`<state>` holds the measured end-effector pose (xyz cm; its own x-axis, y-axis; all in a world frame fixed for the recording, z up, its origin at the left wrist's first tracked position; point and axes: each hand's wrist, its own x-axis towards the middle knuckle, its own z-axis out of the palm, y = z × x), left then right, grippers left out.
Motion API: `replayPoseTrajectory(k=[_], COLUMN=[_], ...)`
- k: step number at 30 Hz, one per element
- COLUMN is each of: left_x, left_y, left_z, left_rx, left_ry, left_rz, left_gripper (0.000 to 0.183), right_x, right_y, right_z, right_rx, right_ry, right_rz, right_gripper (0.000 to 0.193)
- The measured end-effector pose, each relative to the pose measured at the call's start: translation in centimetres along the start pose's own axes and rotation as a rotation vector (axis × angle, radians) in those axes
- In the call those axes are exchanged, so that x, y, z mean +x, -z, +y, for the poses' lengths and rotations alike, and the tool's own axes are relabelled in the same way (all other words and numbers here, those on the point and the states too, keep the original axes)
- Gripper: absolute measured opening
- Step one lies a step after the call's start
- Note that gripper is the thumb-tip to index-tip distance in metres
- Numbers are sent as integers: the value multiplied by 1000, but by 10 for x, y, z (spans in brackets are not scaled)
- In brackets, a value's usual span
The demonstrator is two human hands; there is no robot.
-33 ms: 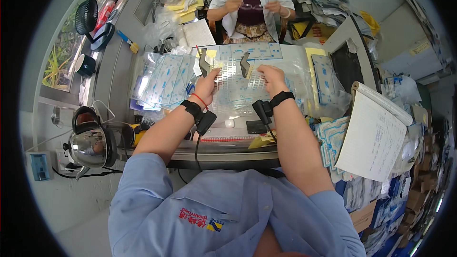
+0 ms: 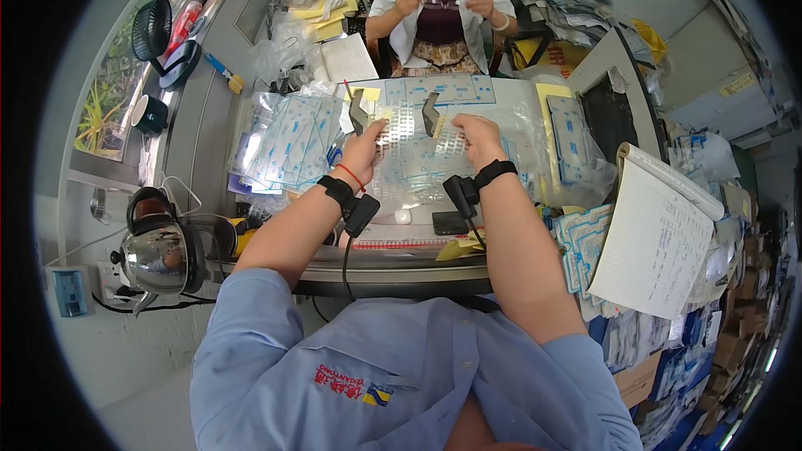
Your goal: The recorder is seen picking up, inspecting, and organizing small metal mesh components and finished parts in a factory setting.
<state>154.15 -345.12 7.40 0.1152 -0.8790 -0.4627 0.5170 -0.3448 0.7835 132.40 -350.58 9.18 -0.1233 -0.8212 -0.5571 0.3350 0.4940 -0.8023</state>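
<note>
My left hand (image 2: 363,149) and my right hand (image 2: 480,138) are held out over the desk, fingers closed at the two sides of a thin see-through sheet (image 2: 399,146). Rows of small silvery rectangles cover the sheet. Beyond my fingers stand two dark grey angled pieces, a left one (image 2: 358,112) and a right one (image 2: 431,115); I cannot tell whether they are fixed to the sheet. Below lie blue-marked clear panels (image 2: 292,138), spread out to the left. Each wrist wears a black strap with a small box.
Opposite sits a person (image 2: 439,21) with both hands raised. A steel kettle (image 2: 159,255) stands at the left, below a mug (image 2: 149,114) and a fan (image 2: 151,29). An open notepad (image 2: 656,238) lies at the right; a black phone-like slab (image 2: 451,223) is near the desk's front edge.
The person opposite has raised both hands slightly. My own hands and the sheet stay practically where they were.
</note>
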Motion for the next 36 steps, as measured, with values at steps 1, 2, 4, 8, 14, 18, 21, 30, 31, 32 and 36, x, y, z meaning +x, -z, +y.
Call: replayPoseTrajectory(k=[1,2,4,8,14,18,21,30,31,32,36], left_x=[0,0,7,23,28,46,29,66,69,72,81], left_y=[0,1,9,21,28,29,-11,-11,-8,-6,0], left_z=[0,1,-5,-17,-19,-24,-10,-15,-17,-19,-29], left_rx=[1,-1,-1,23,59,72,41,40,32,25,22], left_ry=[0,19,38,137,218,168,174,93,98,104,107], left_rz=[0,-3,-9,82,120,108,63,126,118,111,109], left_gripper=[23,22,20,19,16,16,16,17,17,17,15], right_x=[-1,-1,-1,6,14,16,16,22,24,27,23], right_y=[0,0,2,6,13,12,19,25,25,25,21], right_z=[-1,-1,-2,0,7,9,5,7,8,9,7], right_rx=[1,0,3,-85,-103,-92,-107,-101,-101,-76,-129], right_ry=[0,-10,-18,-12,5,5,-10,-43,-43,-49,-66], right_rz=[0,3,9,-2,-27,-35,-8,19,16,14,17], right_gripper=[11,11,10,13,15,15,15,21,21,21,18])
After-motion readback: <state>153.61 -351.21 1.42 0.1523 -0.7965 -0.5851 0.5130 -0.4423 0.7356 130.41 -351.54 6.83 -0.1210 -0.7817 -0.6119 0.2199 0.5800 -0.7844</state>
